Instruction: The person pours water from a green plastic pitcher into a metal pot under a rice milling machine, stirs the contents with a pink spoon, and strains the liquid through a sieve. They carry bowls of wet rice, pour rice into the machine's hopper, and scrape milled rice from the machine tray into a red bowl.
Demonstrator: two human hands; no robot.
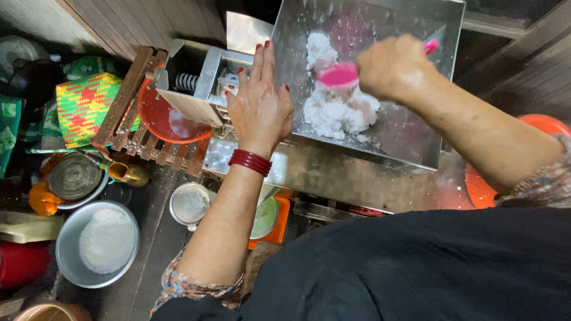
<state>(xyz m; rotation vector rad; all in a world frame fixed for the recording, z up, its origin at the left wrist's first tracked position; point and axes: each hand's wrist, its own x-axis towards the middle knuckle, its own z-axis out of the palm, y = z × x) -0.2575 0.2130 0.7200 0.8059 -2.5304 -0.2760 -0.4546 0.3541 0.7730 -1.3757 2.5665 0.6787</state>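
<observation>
The right hand (393, 66) closes around a pink scoop (341, 76), hiding its handle, over white dough (336, 109) in a metal tray (413, 134). The left hand (259, 106) lies open, fingers spread, on the machine (202, 83), holding nothing.

This is a small, crowded kitchen for making food. A metal bowl (97, 243) of white flour sits low on the dark floor, near pots, a cup and a bright woven basket (86, 108). White dough fills a big steel tray (400, 133).
</observation>
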